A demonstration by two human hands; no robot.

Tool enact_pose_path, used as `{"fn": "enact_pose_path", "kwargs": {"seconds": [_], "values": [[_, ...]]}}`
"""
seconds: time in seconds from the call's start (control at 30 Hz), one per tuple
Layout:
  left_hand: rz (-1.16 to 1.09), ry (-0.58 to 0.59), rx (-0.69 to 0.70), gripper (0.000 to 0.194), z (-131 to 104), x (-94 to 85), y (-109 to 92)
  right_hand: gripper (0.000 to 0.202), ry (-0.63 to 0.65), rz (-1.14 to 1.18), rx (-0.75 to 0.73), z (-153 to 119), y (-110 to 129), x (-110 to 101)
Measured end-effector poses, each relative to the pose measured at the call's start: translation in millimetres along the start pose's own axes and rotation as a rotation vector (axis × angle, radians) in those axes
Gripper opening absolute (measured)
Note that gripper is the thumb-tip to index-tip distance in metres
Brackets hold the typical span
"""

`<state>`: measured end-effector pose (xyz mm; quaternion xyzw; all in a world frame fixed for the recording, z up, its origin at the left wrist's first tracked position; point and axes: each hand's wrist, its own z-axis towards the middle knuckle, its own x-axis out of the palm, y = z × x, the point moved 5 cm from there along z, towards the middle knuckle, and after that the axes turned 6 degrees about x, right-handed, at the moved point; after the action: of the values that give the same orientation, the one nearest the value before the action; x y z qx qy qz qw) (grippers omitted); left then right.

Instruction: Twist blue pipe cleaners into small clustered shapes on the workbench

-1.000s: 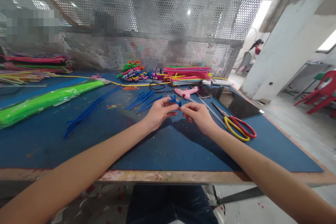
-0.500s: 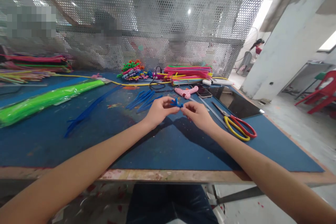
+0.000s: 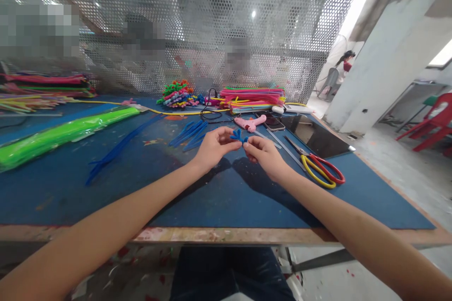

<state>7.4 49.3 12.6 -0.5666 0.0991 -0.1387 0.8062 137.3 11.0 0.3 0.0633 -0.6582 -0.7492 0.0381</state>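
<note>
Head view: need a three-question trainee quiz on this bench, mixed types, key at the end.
1. Multiple choice: what are the handle colours of the scissors?
A) both red
B) one red, one yellow
C) both blue

2. Fill the gap: the left hand and the right hand both hold a small ____ fuzzy piece.

3. True or false: the pink glue gun is held in the right hand.

Key
1: B.
2: blue.
3: False; the pink glue gun lies on the blue mat, beyond the hands.
</note>
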Motion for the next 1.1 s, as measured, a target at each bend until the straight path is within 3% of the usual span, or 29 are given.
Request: {"fn": "enact_pose_path", "kwargs": {"seconds": [0.17,0.4,0.57,0.87,1.1], "values": [[0.000,0.156,-0.014,0.034,6.1,0.4,-3.7,0.031,0.047,0.098,0.050,-2.0,0.3,2.3],[0.050,0.034,-0.007,0.034,0.6,-0.6,0.6,0.027,-0.087,-0.064,0.020,1.2,0.7,-6.7],[-0.022,0.023,-0.099,0.035,-0.7,0.5,6.4,0.025,-0.074,-0.148,-0.007,0.5,2.5,-4.5],[0.048,-0.002,-0.048,0.031,-0.7,-1.9,3.6,0.027,-0.051,-0.219,-0.016,1.2,2.3,-3.6],[0.040,-0.028,-0.112,0.028,0.4,-4.0,7.8,0.030,-0.025,-0.296,-0.066,-0.9,0.3,-1.8]]}}
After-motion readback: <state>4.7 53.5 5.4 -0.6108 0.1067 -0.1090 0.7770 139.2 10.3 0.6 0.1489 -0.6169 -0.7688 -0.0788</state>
